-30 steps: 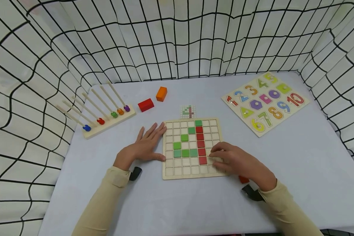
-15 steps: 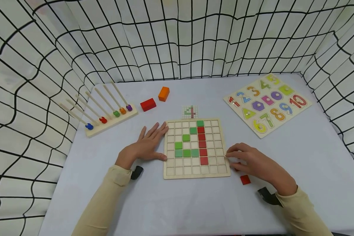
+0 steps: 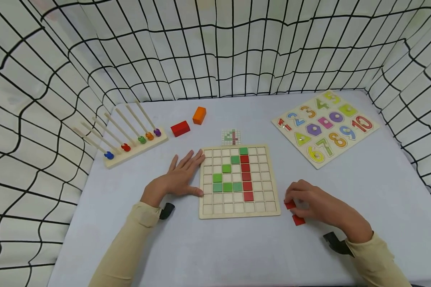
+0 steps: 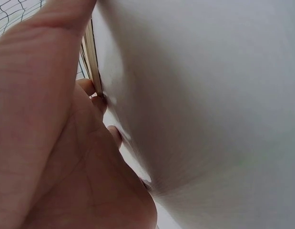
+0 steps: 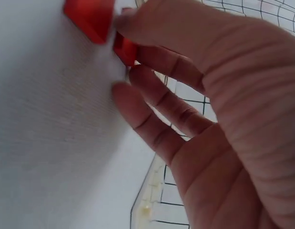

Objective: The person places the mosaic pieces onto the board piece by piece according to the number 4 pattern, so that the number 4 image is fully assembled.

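A wooden grid board (image 3: pixel 204 213) lies mid-table, with a column of red tiles (image 3: pixel 246 176) and several green tiles (image 3: pixel 226 168) set in its cells. Along the board's left edge rests my left hand (image 3: pixel 175 180), fingers straight and thumb spread. To the right of the board, my right hand (image 3: pixel 317 205) pinches a square red tile (image 3: pixel 290 204) between thumb and fingers, low over the cloth. The right wrist view shows this tile (image 5: pixel 125 49) at the thumb tip, partly covered by it. Another red tile (image 3: pixel 298 220) lies just below the hand.
Behind the board lies a small pattern card (image 3: pixel 231 137). A red block (image 3: pixel 180 128) and an orange block (image 3: pixel 199 115) sit at the back. A peg stand with beads (image 3: pixel 136 148) is at left, a number puzzle (image 3: pixel 309 137) at right. Black netting surrounds the white table.
My right hand has moved off the board to the right and come down on a red tile, its thumb and fingers closing in. The left hand has stayed at the board's edge.
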A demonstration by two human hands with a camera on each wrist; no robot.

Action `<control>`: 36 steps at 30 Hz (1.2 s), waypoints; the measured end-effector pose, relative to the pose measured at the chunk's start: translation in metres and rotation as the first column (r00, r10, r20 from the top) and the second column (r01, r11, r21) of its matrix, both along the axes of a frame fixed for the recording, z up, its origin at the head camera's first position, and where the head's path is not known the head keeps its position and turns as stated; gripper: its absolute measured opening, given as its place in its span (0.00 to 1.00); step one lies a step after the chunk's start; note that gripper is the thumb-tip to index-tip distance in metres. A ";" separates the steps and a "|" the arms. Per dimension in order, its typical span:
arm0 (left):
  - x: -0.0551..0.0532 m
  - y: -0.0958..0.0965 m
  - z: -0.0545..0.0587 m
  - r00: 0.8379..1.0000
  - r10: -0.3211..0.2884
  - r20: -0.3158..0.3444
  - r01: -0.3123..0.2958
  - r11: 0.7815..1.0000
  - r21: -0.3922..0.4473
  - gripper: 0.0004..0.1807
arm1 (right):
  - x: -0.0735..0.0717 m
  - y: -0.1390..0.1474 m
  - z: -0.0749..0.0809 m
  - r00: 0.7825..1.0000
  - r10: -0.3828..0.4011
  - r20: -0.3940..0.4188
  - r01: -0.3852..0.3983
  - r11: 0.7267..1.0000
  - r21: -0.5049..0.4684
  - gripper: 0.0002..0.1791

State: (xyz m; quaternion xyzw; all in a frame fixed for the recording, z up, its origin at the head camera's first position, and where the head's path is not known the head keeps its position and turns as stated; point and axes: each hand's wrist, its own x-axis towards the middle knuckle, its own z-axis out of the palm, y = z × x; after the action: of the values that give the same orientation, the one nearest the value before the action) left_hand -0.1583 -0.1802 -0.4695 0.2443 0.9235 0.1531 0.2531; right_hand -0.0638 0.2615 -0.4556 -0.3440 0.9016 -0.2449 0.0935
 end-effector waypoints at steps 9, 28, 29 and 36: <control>0.002 0.001 0.003 1.000 -0.004 -0.012 0.004 1.000 0.005 0.69 | -0.001 -0.003 -0.011 0.980 0.066 -0.189 -0.086 0.991 -0.100 0.17; 0.000 -0.002 -0.003 1.000 -0.003 -0.018 0.004 1.000 0.013 0.70 | -0.011 -0.037 -0.002 0.967 0.105 -0.232 -0.141 0.979 -0.145 0.14; 0.000 -0.002 -0.004 1.000 -0.003 -0.018 0.003 1.000 0.015 0.70 | -0.012 -0.039 -0.002 0.965 0.109 -0.238 -0.147 0.978 -0.147 0.14; 0.001 -0.002 -0.004 1.000 -0.003 -0.018 0.003 1.000 0.011 0.70 | -0.013 -0.052 -0.003 0.966 0.125 -0.225 -0.167 0.970 -0.176 0.13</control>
State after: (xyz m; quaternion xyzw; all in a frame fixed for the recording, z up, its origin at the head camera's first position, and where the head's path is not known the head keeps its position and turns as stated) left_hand -0.1571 -0.1820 -0.4739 0.2486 0.9244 0.1558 0.2436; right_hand -0.0765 0.2099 -0.4584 -0.4414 0.8504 -0.2857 -0.0196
